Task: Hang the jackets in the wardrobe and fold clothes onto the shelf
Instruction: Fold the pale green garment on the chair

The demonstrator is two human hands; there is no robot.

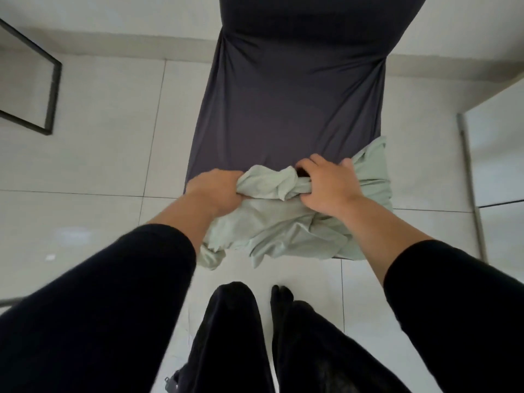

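Head view: both hands' grips, left hand (218, 191) and right hand (326, 185), clutch pale-green cloth (283, 222) over white-tiled floor (99, 151).

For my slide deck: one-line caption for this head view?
Left hand and right hand bunch a pale green garment on a dark-covered chair.

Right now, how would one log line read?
left hand: gripping green garment | right hand: gripping it | surface: covered chair

A pale green garment (286, 219) lies on a dark grey chair cover (286, 109); sleeves (113, 293) black, floor tiles (99, 137) white.
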